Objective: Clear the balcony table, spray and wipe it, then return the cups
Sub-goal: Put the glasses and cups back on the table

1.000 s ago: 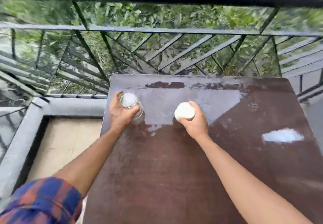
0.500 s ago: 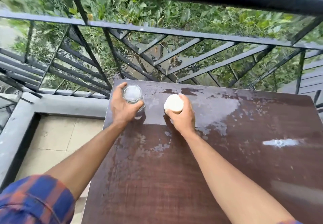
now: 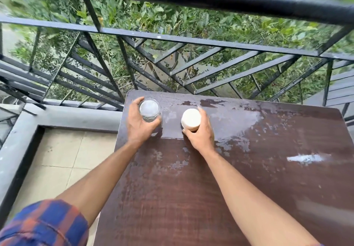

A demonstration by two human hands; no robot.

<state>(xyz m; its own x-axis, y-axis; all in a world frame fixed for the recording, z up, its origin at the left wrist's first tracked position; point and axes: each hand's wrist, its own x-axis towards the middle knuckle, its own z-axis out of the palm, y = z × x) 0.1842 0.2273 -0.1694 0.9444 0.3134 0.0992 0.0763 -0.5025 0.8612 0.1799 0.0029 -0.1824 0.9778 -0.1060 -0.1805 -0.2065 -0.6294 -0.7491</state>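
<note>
A dark brown wooden table (image 3: 191, 188) with wet, glossy patches stands against the balcony railing. My left hand (image 3: 138, 126) is wrapped around a clear glass cup (image 3: 149, 109) at the table's far left corner. My right hand (image 3: 201, 133) holds a white cup (image 3: 191, 118) just to the right of the glass, near the far edge. Both cups are upright and low over the tabletop; whether they rest on it I cannot tell.
A black metal railing (image 3: 191, 40) with slanted bars runs along the table's far edge, with green foliage behind it. A grey concrete kerb (image 3: 23, 130) and beige floor tiles (image 3: 53, 161) lie to the left. A bright white reflection (image 3: 306, 158) shows on the table's right side.
Both hands have carried the cups farther towards the table's far left corner, nearer the railing. The view has tilted, showing more of the railing.
</note>
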